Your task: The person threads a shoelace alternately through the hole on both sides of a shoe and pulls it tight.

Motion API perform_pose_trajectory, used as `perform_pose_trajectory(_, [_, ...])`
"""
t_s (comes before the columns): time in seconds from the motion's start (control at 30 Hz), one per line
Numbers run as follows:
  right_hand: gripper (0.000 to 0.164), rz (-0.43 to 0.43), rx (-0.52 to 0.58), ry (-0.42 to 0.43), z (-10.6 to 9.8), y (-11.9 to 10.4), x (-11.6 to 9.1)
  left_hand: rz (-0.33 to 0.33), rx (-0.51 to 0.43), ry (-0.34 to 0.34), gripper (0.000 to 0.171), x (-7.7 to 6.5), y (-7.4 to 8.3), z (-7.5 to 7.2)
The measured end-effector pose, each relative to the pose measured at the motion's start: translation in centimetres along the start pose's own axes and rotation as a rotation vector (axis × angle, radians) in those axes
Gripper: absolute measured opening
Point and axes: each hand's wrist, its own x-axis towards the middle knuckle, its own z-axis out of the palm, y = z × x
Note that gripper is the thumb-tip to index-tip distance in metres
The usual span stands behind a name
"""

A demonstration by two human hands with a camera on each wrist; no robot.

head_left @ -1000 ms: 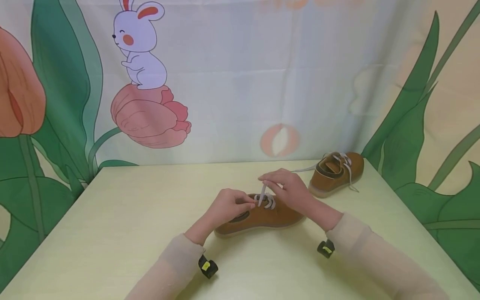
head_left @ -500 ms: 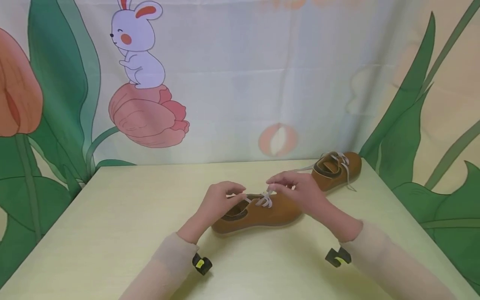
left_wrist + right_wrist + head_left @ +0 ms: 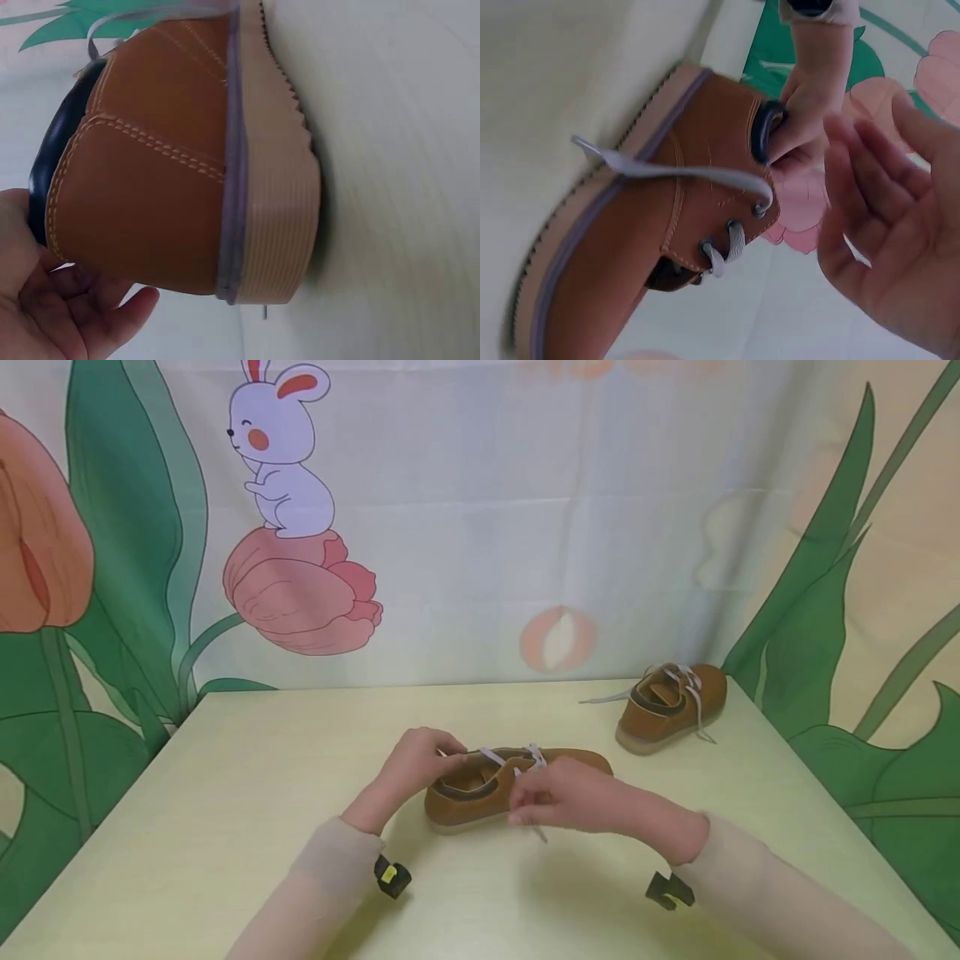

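A brown lace-up shoe [image 3: 570, 762] rests on the table, heel to the left. My left hand [image 3: 422, 768] holds the dark padded collar at its heel; in the left wrist view the left hand [image 3: 64, 300] has curled fingers around the back of the brown heel [image 3: 142, 202]. My right hand [image 3: 573, 797] hovers in front of the shoe's near side. In the right wrist view the right hand [image 3: 900, 240] has loosely bent fingers with nothing between them. A pale shoelace [image 3: 697, 174] runs from the top eyelet across the shoe's side, its tip hanging free.
A second brown shoe [image 3: 667, 714] stands at the back right of the pale table [image 3: 300, 760], its laces [image 3: 603, 699] trailing loose. Behind the table hangs a cloth backdrop [image 3: 450, 527] printed with a rabbit and tulips.
My right hand has let go of the lace and come down toward me, leaving one lace end over the near side. My left hand has moved left from the laces to the heel.
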Motion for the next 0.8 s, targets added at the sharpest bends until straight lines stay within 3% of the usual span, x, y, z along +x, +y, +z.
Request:
perform_pose_trajectory(0.1, [0.011, 0.081, -0.078, 0.130, -0.7, 0.7, 2.3, -0.011, -0.017, 0.025, 0.017, 0.2, -0.1, 0.2])
perform_pose_trajectory(0.2, [0.013, 0.176, -0.120, 0.162, -1.1, 2.0, 4.8, -0.027, -0.033, 0.041, 0.017, 0.3, -0.2, 0.5])
perform_pose_trajectory(0.43, [0.030, 0.409, -0.068, -0.065, -0.9, 4.3, 9.0, -0.041, -0.045, 0.054, 0.017, 0.3, -0.1, 0.5])
perform_pose_trajectory(0.53, [0.037, 0.390, -0.060, -0.111, -0.8, 4.5, 9.8, -0.048, -0.036, 0.063, 0.016, 0.3, 0.0, 0.3])
perform_pose_trajectory(0.63, [0.035, 0.330, -0.057, -0.039, -0.8, 4.8, 10.1, -0.042, -0.010, 0.071, 0.015, 0.4, -0.2, 0.5])
perform_pose_trajectory(0.7, [0.031, 0.339, 0.033, 0.028, -0.9, 5.1, 9.9, -0.036, 0.007, 0.080, 0.015, 0.5, -0.4, 0.7])
perform_pose_trajectory(0.8, [0.030, 0.392, 0.354, 0.145, -1.5, 5.4, 9.2, -0.030, 0.030, 0.094, 0.015, 0.6, -0.4, 0.9])
